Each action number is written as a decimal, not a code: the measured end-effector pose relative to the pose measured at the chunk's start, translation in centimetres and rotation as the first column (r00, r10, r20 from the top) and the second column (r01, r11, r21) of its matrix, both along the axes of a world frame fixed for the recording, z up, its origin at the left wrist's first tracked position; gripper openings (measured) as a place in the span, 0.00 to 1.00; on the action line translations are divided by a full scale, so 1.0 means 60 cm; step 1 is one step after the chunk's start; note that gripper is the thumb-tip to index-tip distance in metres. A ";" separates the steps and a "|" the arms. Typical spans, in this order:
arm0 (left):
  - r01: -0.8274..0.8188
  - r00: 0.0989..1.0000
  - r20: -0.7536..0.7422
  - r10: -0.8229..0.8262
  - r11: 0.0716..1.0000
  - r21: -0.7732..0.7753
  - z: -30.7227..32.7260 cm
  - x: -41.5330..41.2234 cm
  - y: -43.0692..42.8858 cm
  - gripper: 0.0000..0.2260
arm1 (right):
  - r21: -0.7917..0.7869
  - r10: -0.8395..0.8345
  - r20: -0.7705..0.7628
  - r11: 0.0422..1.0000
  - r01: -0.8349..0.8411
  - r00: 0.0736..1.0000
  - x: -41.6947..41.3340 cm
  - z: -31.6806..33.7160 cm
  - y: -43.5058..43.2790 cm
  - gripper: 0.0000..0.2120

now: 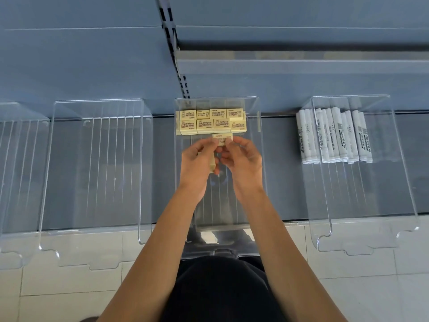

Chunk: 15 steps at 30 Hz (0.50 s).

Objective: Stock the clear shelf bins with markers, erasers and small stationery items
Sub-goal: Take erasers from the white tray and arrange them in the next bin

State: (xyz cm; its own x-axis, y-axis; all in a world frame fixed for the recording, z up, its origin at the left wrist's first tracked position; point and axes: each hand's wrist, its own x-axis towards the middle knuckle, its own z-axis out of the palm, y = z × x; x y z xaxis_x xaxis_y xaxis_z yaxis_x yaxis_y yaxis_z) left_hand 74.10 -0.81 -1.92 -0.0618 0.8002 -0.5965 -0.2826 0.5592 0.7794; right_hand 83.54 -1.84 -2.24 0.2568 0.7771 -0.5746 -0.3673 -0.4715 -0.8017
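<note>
1 eraser (pixel 222 138) pinched by fingers (pixel 235 142) of left hand (pixel 197 163) and right hand (pixel 243 159); spare (pixel 212 165) gripped in left palm. Risk: spare dropped, 2 rows (pixel 210 123) nudged askew.

You can read the word "miffy" in brown print on the top faces of the cream erasers (pixel 210 123) at the back of the middle bin (pixel 260 173), each beside a small rabbit figure; the finer lines under it are too small to make out. The loose eraser (pixel 222 138) pinched between your left hand (pixel 199 159) and right hand (pixel 243 159) carries brown print too, but it is blurred. The white markers (pixel 334 135) bear dark lettering along their barrels that you cannot read.
</note>
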 end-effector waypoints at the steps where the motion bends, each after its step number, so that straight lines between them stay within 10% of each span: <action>1: 0.011 1.000 0.018 -0.011 1.000 -0.017 0.000 0.001 0.004 0.07 | -0.042 -0.052 -0.115 0.998 0.048 0.992 -0.002 0.000 0.002 0.08; 4: 0.039 0.999 0.025 -0.038 0.998 -0.058 -0.003 0.006 0.019 0.07 | -0.175 -0.217 -0.404 0.972 0.157 0.889 -0.007 0.002 0.009 0.09; 15: 0.098 0.975 -0.193 -0.110 0.993 -0.072 -0.021 0.000 0.059 0.08 | -0.408 -0.535 -0.375 0.829 0.384 0.757 -0.035 -0.016 0.053 0.15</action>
